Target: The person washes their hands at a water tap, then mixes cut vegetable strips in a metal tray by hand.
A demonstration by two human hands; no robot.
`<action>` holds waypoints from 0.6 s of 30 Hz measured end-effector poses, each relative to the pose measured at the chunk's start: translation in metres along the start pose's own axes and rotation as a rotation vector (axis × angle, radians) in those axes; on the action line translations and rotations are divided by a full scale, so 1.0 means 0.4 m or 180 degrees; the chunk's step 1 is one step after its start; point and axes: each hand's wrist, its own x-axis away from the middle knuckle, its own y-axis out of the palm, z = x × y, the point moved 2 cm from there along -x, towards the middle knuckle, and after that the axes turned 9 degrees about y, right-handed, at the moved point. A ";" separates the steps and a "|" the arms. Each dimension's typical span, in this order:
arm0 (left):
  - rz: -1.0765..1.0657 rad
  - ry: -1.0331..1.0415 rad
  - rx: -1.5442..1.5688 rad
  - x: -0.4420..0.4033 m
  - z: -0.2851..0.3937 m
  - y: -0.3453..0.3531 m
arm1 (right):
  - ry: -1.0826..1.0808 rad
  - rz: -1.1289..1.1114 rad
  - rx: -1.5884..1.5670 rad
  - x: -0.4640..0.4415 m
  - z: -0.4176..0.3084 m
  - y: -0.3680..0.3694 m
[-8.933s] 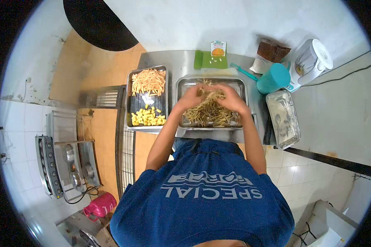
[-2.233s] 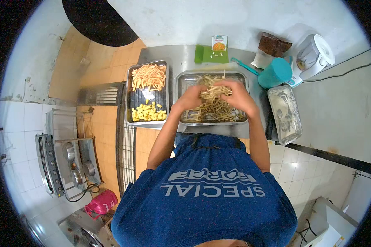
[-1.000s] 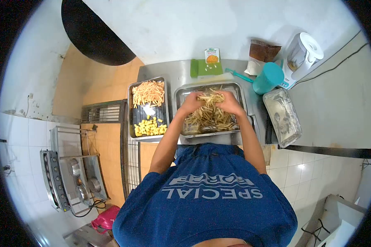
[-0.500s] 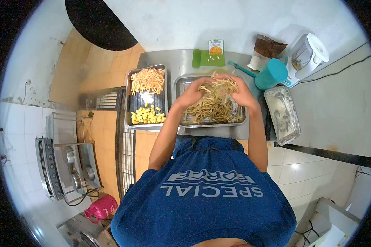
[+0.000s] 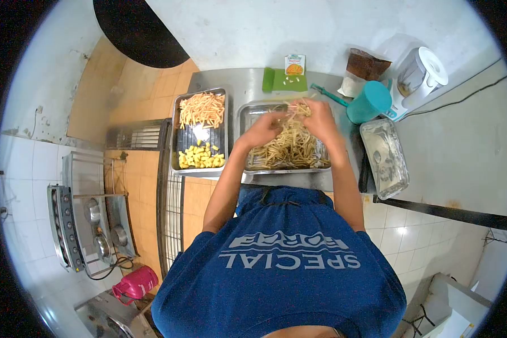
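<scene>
Toward the near edge of the steel table [image 5: 239, 84], a heap of thin brownish strips [image 5: 287, 149] lies in a metal tray [image 5: 252, 114], just right of a second tray [image 5: 203, 147] holding orange strips [image 5: 201, 110] and yellow chunks [image 5: 201, 156]. Over the heap, the right hand [image 5: 320, 119] curls around a small bunch of them, while the left hand [image 5: 263, 130] is half curled, its blurred fingers not showing whether they grip any. Beyond, a packet [image 5: 294, 65] stands by the far edge.

Your right hand [image 5: 320, 121] is covering part of the tray [image 5: 252, 112]
Your left hand [image 5: 263, 130] is blurring; the packet's [image 5: 294, 65] small print is defying reading.
</scene>
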 end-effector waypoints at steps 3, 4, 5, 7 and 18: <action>-0.0123 0.0185 -0.0421 0.011 -0.008 -0.010 | 0.0038 -0.0081 -0.0068 -0.006 0.015 0.020; -0.0119 0.0184 -0.0422 0.014 -0.019 -0.014 | -0.0011 0.0011 0.0220 -0.001 0.010 0.025; -0.0218 0.0298 -0.0556 0.017 -0.030 -0.017 | -0.0060 0.0103 0.0508 0.003 0.006 0.028; -0.0309 0.0409 -0.0689 0.025 -0.049 -0.028 | 0.0042 -0.0198 0.0381 0.006 0.027 0.047; -0.0056 -0.0429 -0.2124 0.116 -0.084 0.016 | -0.0004 -0.1246 0.0432 0.106 0.203 0.087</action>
